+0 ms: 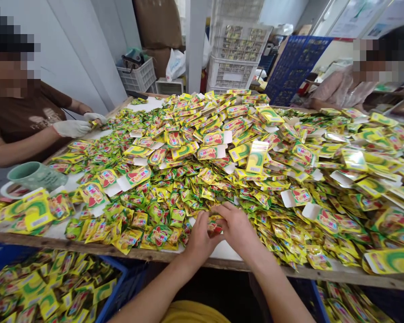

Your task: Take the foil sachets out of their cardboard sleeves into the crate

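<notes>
My left hand (201,237) and my right hand (237,228) meet at the front middle of the table. Between them is a small printed carton (215,225), gripped by the fingers of both hands and largely covered by them. Loose yellow and green wrapped sachets (161,235) lie close to my left hand. More sachets (283,237) spread out to the right of my right hand. Behind the hands rises a big heap of yellow cartons (215,139) with watermelon prints, several with white flaps standing open.
At the left, a co-worker's gloved hands (72,128) hold a small packet. A green mug (37,175) stands near the left edge. Blue crates (119,273) of cartons sit below the table's wooden edge (148,255). White crates (234,72) are stacked behind; another person (340,87) is at the right.
</notes>
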`<state>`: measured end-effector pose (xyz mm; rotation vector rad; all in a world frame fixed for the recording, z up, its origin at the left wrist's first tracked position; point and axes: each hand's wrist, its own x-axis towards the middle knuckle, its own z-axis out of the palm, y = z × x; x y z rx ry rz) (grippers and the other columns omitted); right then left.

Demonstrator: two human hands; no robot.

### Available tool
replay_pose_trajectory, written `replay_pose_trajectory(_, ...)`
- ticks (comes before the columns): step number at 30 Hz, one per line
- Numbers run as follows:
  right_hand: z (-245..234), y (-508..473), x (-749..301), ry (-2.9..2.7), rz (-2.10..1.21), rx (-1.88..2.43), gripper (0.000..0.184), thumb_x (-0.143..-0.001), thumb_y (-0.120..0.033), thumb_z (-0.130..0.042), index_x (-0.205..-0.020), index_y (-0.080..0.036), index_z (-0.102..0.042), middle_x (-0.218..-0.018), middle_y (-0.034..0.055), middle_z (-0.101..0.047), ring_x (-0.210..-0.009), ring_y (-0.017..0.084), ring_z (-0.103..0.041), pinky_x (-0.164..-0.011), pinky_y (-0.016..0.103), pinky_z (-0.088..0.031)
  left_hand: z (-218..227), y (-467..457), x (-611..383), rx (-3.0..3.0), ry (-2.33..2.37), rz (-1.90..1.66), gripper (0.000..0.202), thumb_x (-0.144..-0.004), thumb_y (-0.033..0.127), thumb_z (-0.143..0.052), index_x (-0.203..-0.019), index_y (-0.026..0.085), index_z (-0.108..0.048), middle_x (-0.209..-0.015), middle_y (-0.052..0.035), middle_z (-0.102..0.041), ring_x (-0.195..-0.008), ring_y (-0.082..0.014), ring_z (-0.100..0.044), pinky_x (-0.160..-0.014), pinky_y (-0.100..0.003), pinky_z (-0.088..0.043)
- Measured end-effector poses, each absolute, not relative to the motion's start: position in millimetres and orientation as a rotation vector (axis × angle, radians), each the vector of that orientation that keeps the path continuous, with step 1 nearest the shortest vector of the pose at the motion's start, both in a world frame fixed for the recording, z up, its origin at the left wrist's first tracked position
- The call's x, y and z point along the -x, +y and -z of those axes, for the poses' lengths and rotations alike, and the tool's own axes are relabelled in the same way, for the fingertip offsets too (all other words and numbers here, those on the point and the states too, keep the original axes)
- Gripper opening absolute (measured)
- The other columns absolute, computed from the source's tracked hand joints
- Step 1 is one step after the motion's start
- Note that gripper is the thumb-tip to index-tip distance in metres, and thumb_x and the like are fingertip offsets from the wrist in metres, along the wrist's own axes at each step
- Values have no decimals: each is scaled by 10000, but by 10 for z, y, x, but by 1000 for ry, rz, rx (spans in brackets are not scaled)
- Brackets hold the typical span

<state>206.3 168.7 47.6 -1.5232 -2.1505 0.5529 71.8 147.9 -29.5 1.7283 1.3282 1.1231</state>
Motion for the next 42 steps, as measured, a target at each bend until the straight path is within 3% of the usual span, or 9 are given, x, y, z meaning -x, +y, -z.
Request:
replay_pose_trajectory(5,-280,1623,-2081,-2064,-522,1439,74,-823,-135,-607,-850,-195,-641,-815,44,-628,-755,186,-577,-671,291,-460,225,1426,-516,-1435,1119,-1082,170,-822,311,-609,-894,168,-552,-829,-8,-537,-788,-160,-505,-722,-263,-413)
replay_pose_trajectory(11,-361,1528,-2072,-2342,-464,1249,136,-839,-329,-641,-786,-237,-725,-1143,97,-595,-1161,298,-441,-938,470,-397,179,1408,-456,-1270,950,-961,238,-771,299,-649,-943,140,-612,-842,-16,-627,-828,-177,-560,-763,-264,-442)
replay_pose_trajectory(14,-358,1439,-2054,-2186,-636,1213,146,-857,-339,-616,-821,-248,-724,-1155,83,-604,-1165,280,-461,-974,480,-378,159,1370,-441,-1307,989,-959,267,-773,327,-652,-969,145,-653,-888,-30,-670,-859,-199,-590,-808,-294,-469)
replay_pose_trajectory(18,-200,1255,-2022,-1387,-1022,1379,200,-824,-379,-639,-935,-217,-679,-795,44,-628,-708,172,-575,-620,303,-487,83,1303,-333,-1237,955,-942,386,-908,404,-455,-1193,198,-615,-1183,-72,-647,-1113,-231,-572,-995,-371,-432)
replay_pose_trajectory(22,-110,1139,-1930,-797,-1655,1262,244,-685,-354,-759,-820,-194,-635,-511,-70,-470,-396,51,-342,-361,163,-236,-102,1284,-212,-1219,864,-841,315,-883,327,-519,-1128,199,-670,-1155,-74,-670,-1120,-225,-591,-1004,-373,-443)
replay_pose_trajectory(25,-182,1164,-1904,-692,-1765,1197,243,-600,-259,-809,-734,-181,-622,-498,-80,-489,-361,16,-284,-339,142,-173,-235,1320,-166,-1366,898,-801,295,-772,222,-648,-1062,206,-702,-1058,-62,-711,-965,-208,-658,-873,-313,-517)
replay_pose_trajectory(30,-243,1192,-1967,-783,-1840,1080,328,-645,-337,-791,-916,-171,-711,-684,12,-633,-555,107,-553,-472,216,-450,-239,1382,-82,-1425,1104,-885,197,-793,255,-623,-940,192,-738,-930,-54,-744,-852,-189,-675,-782,-282,-523)
replay_pose_trajectory(37,-82,1247,-1853,-720,-1830,1161,164,-589,-193,-772,-717,-159,-675,-450,-88,-461,-322,-4,-215,-325,154,-118,-201,1499,-100,-1226,1034,-771,143,-680,257,-736,-722,136,-673,-692,-1,-661,-647,-124,-595,-607,-209,-455)
replay_pose_trajectory(42,-51,1399,-1735,-887,-1523,1186,215,-691,-330,-739,-861,-198,-735,-642,-23,-608,-403,49,-428,-385,191,-349,-37,1652,-161,-1078,1092,-963,189,-651,276,-762,-717,144,-645,-662,28,-636,-622,-104,-577,-606,-200,-455)
